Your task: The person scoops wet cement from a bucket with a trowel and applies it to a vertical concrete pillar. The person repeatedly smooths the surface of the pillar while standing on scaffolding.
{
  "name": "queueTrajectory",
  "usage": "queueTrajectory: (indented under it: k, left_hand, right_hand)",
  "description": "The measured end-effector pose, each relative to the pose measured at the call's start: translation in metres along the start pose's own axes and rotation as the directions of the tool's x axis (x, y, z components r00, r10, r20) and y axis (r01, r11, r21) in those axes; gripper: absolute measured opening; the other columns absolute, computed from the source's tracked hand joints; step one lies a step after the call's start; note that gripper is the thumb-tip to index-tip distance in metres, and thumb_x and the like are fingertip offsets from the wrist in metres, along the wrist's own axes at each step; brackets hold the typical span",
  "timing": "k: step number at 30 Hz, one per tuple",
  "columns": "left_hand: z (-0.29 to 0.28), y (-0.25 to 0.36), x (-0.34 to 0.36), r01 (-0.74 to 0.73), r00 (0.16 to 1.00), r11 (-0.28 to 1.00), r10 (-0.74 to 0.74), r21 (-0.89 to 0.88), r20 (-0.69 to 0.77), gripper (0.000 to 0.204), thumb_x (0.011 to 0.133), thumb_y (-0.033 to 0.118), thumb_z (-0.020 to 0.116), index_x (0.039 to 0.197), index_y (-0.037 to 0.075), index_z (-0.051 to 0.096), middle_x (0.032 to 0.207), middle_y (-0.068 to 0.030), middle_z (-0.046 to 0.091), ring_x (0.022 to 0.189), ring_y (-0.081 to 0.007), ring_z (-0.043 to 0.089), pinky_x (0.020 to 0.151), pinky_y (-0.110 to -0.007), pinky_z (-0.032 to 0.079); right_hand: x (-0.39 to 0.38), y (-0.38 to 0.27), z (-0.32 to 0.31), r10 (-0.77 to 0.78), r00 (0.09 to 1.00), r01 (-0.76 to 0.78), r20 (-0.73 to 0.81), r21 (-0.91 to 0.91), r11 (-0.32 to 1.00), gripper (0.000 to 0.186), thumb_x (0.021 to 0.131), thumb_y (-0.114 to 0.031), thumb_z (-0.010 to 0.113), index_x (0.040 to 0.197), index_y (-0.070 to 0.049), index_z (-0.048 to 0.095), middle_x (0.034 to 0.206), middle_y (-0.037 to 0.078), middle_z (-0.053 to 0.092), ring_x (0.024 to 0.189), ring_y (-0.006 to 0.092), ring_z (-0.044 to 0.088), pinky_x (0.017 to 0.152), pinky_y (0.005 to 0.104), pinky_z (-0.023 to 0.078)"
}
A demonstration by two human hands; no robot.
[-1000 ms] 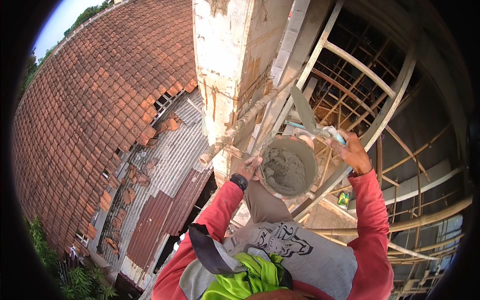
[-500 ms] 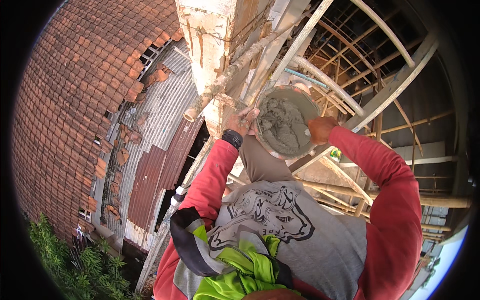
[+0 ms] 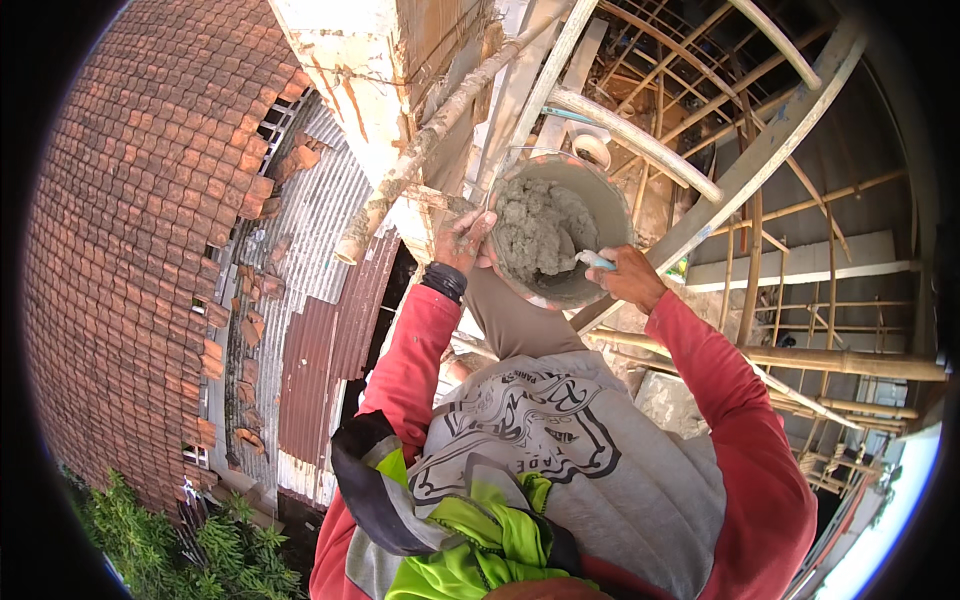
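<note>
A round bucket (image 3: 615, 195) of wet grey mortar (image 3: 535, 225) stands in front of me, beside a timber-boarded column. My left hand (image 3: 463, 243), with a dark band at its wrist, grips the bucket's left rim. At the right side of the bucket, my right hand (image 3: 628, 275) is closed round the pale blue handle of a trowel (image 3: 597, 261). The trowel's blade is sunk in the mortar and mostly hidden. The mortar is heaped toward the bucket's left side, and the inner wall shows bare on the right.
A rough wooden pole (image 3: 425, 150) juts past the boarded column (image 3: 345, 85). Bamboo scaffold poles (image 3: 840, 362) and pale beams (image 3: 770, 150) cross at right, over a drop. Left lie corrugated roof sheets (image 3: 310, 245) with broken tiles and a tiled roof (image 3: 150, 220).
My right hand has shifted slightly left and down, and the trowel's blue handle now shows. The mortar has been pushed into a heap at the left. My left hand stays at the rim.
</note>
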State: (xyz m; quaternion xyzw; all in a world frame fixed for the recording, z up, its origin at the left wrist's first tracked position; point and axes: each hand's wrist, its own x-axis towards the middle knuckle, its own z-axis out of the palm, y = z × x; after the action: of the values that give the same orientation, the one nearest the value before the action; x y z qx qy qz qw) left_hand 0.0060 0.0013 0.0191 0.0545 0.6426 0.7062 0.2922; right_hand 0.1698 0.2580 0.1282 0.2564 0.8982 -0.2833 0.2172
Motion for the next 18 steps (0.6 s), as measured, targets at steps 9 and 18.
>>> queueTrajectory:
  k: [9,18]
  left_hand:
    - [-0.001,0.005,-0.008,0.025,1.0,1.0,-0.025,-0.006,0.009,0.063,0.095,0.049,0.077,0.133,-0.001,0.068,0.101,-0.0089,0.07,0.074,-0.0109,0.067,0.058,-0.029,0.06]
    - [-0.003,-0.007,0.005,-0.014,1.0,1.0,0.014,-0.003,0.026,0.058,0.097,0.048,0.075,0.136,0.005,0.067,0.101,-0.0043,0.072,0.066,-0.0098,0.067,0.055,-0.028,0.058]
  right_hand:
    - [-0.048,-0.005,-0.02,0.092,0.962,-0.147,-0.258,-0.203,0.968,0.046,0.083,-0.036,0.075,0.124,-0.016,0.074,0.115,0.015,0.075,0.108,0.0365,0.071,0.091,0.0497,0.055]
    - [-0.075,-0.009,-0.049,-0.042,0.873,-0.097,-0.485,-0.258,0.961,0.046,0.083,-0.028,0.074,0.129,-0.023,0.074,0.104,0.017,0.077,0.103,0.0384,0.071,0.09,0.0514,0.055]
